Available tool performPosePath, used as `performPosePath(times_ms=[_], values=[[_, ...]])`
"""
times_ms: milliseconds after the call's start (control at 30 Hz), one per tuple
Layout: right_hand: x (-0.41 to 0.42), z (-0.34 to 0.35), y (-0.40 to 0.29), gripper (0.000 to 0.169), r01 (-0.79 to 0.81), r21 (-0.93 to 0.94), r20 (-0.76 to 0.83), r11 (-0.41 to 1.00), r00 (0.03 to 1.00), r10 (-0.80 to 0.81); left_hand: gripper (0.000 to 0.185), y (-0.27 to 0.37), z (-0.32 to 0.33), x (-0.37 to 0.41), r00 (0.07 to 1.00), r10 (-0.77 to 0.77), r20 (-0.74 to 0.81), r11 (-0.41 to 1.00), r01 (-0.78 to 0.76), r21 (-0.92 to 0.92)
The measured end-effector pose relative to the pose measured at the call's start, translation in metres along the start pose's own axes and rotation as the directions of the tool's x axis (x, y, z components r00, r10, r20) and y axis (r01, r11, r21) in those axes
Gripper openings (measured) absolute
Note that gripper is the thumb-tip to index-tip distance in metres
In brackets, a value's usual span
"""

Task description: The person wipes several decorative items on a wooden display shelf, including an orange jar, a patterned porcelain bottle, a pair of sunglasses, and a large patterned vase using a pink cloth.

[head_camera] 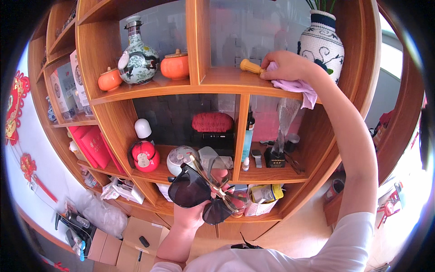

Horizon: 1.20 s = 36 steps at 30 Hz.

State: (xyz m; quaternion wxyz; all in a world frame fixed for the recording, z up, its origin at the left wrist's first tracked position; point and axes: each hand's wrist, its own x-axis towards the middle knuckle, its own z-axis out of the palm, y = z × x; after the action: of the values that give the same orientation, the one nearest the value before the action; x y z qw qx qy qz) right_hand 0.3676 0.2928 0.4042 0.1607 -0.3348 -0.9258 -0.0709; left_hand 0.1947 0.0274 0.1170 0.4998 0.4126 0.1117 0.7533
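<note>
My left hand (193, 214) holds black sunglasses (189, 187) in front of the middle shelves. A second pair of glasses (217, 178), with paler lenses and gold-coloured parts, is gripped along with them; the two overlap. Up on the right-hand shelf, my right hand (289, 66) is closed on a lilac cloth (295, 85). Part of this cloth lies on the shelf board (224, 78) and a corner droops over its front edge. A yellow, knob-ended object (250, 66) meets my right fingertips; whether they grip it is unclear. Just behind that hand stands a white patterned vase (321, 40) with green stems.
Left of the upright are a painted porcelain bottle (139, 61) and two orange lidded jars (175, 66) (109, 80). Below stand a red round container (144, 156), a watch (256, 158) and a clear trophy (276, 156) on a black base. Cardboard boxes (139, 234) sit at lower left.
</note>
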Motion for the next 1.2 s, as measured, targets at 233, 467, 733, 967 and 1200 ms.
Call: performPosePath(times_ms=[233, 467, 733, 967, 1200], values=[[-0.025, 0.009, -0.003, 0.046, 0.205, 0.118, -0.345, 0.972, 0.926, -0.153, 0.054, 0.006, 0.028, 0.02, 0.994, 0.093, -0.047, 0.986, -0.086, 0.146], [-0.126, 0.013, -0.077, 0.048, 0.463, 0.093, -0.505, 0.881, 0.785, -0.359, 0.045, 0.014, 0.032, 0.031, 0.984, 0.14, 0.111, 0.977, -0.156, 0.148], [-0.182, 0.059, -0.118, 0.05, 0.596, -0.007, -0.37, 0.803, 0.744, -0.556, 0.076, 0.009, 0.056, 0.023, 1.0, -0.014, 0.021, 0.993, 0.011, 0.119], [-0.185, 0.058, -0.119, 0.049, 0.684, 0.071, -0.288, 0.726, 0.711, -0.641, 0.071, 0.013, 0.046, 0.01, 0.985, -0.056, -0.161, 0.998, 0.061, 0.025], [-0.109, -0.011, -0.074, 0.035, 0.446, 0.291, -0.754, 0.847, 0.652, -0.084, 0.076, 0.019, 0.002, -0.015, 0.998, -0.034, -0.044, 0.998, 0.031, -0.052]])
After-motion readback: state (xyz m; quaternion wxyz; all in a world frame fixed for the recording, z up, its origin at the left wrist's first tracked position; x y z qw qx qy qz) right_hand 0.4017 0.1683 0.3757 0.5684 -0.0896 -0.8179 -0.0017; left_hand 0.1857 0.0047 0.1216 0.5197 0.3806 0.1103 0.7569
